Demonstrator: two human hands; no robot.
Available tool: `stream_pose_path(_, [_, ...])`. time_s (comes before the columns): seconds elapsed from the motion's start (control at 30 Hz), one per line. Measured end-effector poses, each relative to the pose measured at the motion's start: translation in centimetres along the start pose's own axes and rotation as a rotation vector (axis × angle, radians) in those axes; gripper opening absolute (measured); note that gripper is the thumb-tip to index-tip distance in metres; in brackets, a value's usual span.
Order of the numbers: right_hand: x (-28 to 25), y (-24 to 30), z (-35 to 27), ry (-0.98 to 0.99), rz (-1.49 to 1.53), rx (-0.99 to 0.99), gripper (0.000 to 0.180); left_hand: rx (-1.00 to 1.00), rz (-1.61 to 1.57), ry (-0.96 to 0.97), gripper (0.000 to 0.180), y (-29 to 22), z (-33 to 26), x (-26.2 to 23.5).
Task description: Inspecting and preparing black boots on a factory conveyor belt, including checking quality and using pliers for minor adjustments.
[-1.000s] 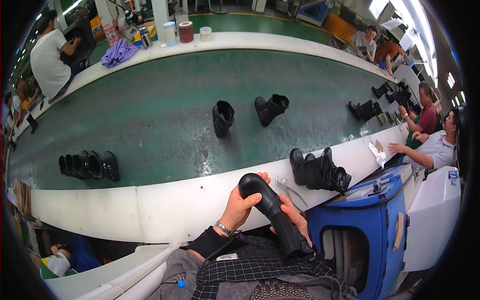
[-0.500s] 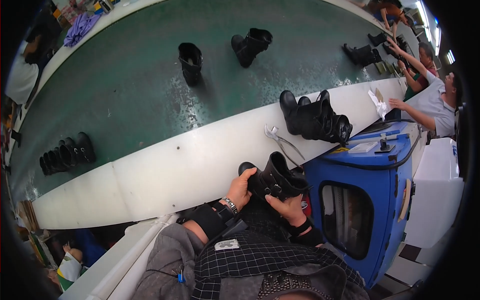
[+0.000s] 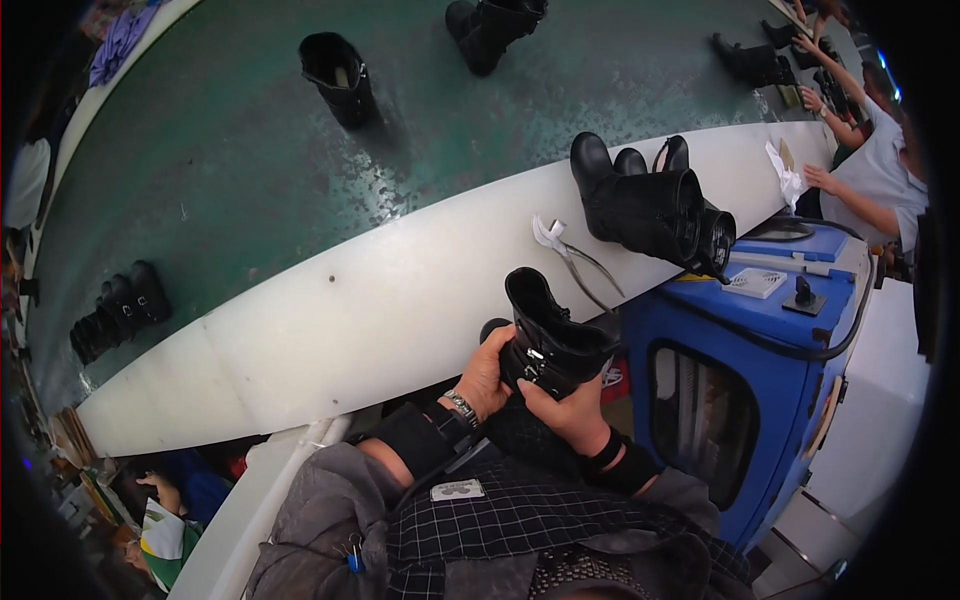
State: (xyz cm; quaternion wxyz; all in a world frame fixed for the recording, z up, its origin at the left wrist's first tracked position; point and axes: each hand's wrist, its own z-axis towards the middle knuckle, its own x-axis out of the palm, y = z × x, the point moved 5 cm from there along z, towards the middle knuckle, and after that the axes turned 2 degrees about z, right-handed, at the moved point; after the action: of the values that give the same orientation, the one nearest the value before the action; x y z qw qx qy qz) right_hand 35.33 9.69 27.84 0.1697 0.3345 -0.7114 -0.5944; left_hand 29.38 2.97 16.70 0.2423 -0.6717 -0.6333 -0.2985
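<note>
Black boot held over lap, just below white ledge, shaft opening facing up and away. Left hand wrapped around toe end; right hand clasped under sole near buckles. Both grips closed on boot. Judged advice: keep both grips firm, turn boot slowly, clear of pliers and boot cluster.

A black boot with metal buckles is tilted with its open top upward, held just below the white ledge.
</note>
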Motion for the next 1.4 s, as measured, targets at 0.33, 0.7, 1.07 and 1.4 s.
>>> stream_pose_path(0.33, [0.4,0.7,3.9,0.064,-0.178,0.155,0.048,-0.012,0.05,-0.054,0.023,-2.2,1.1,0.6])
stream_pose_path(0.7, [-1.7,-1.1,1.9,-0.047,0.059,-0.036,0.032,0.079,0.327,-0.21,0.024,-3.1,1.8,0.6])
stream_pose_path(1.07, [-2.3,-2.0,-1.9,-0.338,0.391,0.058,0.031,0.02,0.576,-0.347,0.031,-1.3,0.1,0.4])
stream_pose_path(1.4, [-1.0,-1.6,-0.8,-0.438,0.265,-0.139,0.039,0.092,0.616,-0.348,0.035,-3.4,2.6,-0.6])
